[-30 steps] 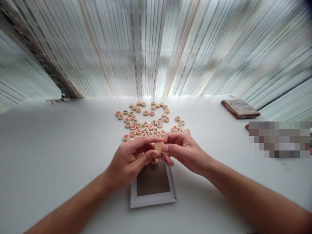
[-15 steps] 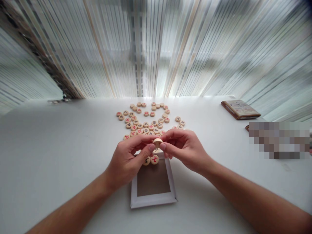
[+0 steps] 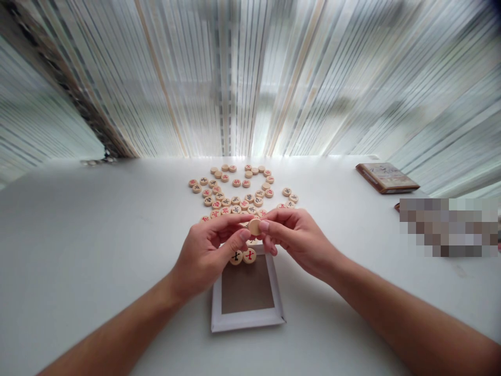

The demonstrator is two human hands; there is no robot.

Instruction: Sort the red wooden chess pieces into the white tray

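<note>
A: Report the position of the blank-faced disc (image 3: 254,227) and the state of the fingers.

B: From where I stand, it is raised above the far edge of the tray (image 3: 247,320). The left hand (image 3: 207,256) and the right hand (image 3: 299,237) both have their fingers closed on it, gripping opposite sides of its rim.

A: Room for movement?

B: The bench (image 3: 97,235) extends broadly to the left and right of the forearms. Ahead, it is tight: the scattered discs (image 3: 235,200) begin just beyond the fingertips. A dark-edged box (image 3: 387,176) lies well apart, at far right. The hanging curtain (image 3: 274,68) borders the far edge.

A: Materials and shapes?

B: Disc: round, flat, pale and wood-like, smooth on the visible face. Tray: rectangular, white rim, brown floor. At its far end are a red-marked disc (image 3: 249,255) and a black-marked disc (image 3: 236,257), side by side. Bench: white, smooth. Curtain: fine vertical strands.
</note>
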